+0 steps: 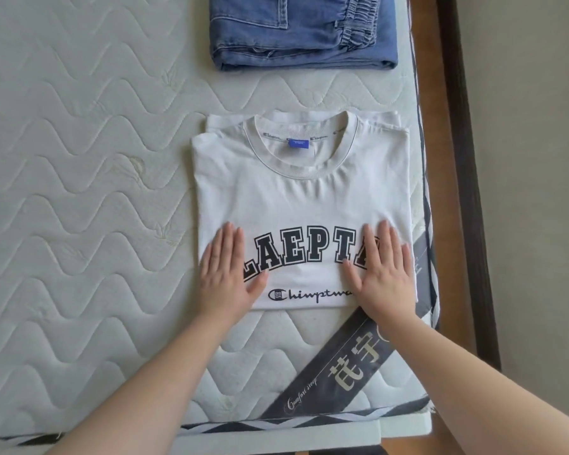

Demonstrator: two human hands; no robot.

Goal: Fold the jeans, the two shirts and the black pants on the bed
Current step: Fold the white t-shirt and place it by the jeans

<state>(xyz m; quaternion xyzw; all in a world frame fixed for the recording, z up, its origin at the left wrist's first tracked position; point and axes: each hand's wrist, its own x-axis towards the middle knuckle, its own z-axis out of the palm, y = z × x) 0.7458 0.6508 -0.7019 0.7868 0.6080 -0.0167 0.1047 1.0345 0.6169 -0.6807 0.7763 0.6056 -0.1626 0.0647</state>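
A white T-shirt (301, 198) with dark block letters lies folded into a rectangle on the mattress, collar pointing away from me. My left hand (225, 270) presses flat on its lower left part, fingers straight. My right hand (383, 270) presses flat on its lower right part, fingers straight too. Blue jeans (304, 31) lie folded in a neat stack beyond the shirt, at the top of the view. No second shirt or black pants are in view.
The quilted white mattress (79, 178) stretches off to the left. A dark diagonal label band (342, 372) crosses its near right corner. The mattress edge and a wooden bed frame (440, 159) run down the right side, with floor beyond.
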